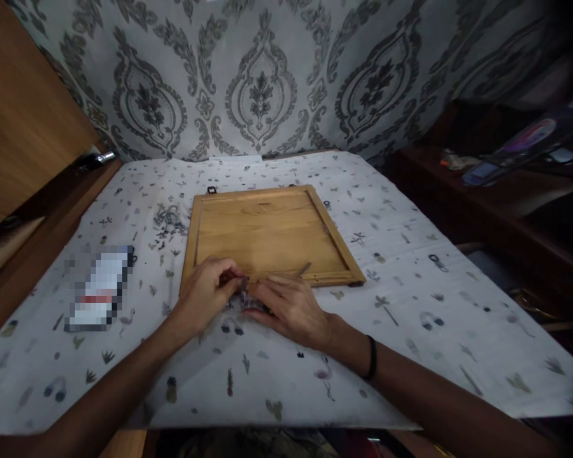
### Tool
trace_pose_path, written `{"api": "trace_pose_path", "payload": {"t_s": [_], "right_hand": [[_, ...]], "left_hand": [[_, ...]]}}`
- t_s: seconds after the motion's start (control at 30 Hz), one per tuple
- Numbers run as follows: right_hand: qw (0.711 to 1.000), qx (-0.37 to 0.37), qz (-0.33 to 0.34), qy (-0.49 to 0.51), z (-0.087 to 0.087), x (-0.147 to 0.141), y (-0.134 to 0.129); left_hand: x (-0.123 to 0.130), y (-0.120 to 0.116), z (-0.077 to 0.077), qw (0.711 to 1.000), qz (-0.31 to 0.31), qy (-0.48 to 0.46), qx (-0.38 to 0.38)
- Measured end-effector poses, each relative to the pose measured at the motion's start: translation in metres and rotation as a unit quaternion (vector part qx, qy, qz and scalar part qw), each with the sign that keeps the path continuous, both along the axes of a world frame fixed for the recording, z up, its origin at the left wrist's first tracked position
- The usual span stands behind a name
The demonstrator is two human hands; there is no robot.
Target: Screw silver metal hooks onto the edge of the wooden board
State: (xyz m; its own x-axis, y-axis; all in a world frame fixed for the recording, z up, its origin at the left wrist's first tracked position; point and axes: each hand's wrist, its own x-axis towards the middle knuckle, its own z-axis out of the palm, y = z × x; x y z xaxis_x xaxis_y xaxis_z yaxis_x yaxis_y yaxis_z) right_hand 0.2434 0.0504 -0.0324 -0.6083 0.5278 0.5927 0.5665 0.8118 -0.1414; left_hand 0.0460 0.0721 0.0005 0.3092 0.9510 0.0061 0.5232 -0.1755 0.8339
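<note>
A framed wooden panel [267, 235] lies flat on the patterned cloth. At its near edge, left of the middle, both hands meet around a small shiny metal piece [244, 294]. My left hand [212, 286] pinches at this piece from the left, fingertips together. From the right, my right hand [286, 305] has its fingers closed round the same spot, with a thin tool shaft [304, 269] showing beyond the knuckles over the panel. The fingers partly hide the metal piece, so its shape is unclear.
A pile of small metal parts [169, 219] lies left of the panel. A blurred-out phone-like object [100, 289] rests farther left on the cloth-covered table [401, 375]. Wooden furniture [33, 114] borders the left side; dark shelves [487, 203] holding items stand on the right.
</note>
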Motion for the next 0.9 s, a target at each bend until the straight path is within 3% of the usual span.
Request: {"api": "trace_pose_path", "payload": {"t_s": [0.2,0.37,0.57,0.9], "right_hand": [[0.999,0.017,0.013,-0.045,-0.001,-0.006,0.001],[0.997,0.037,0.042,-0.061,-0.002,-0.006,-0.001],[0.997,0.043,0.039,-0.042,0.0,-0.005,-0.006],[0.997,0.031,0.071,-0.017,0.006,-0.005,-0.009]], "left_hand": [[0.001,0.0,-0.005,0.995,0.006,0.077,0.061],[0.004,-0.003,0.002,0.987,-0.001,0.122,0.101],[0.007,-0.007,0.008,0.947,-0.02,0.26,0.186],[-0.008,-0.022,0.014,0.933,-0.135,0.243,0.228]]}}
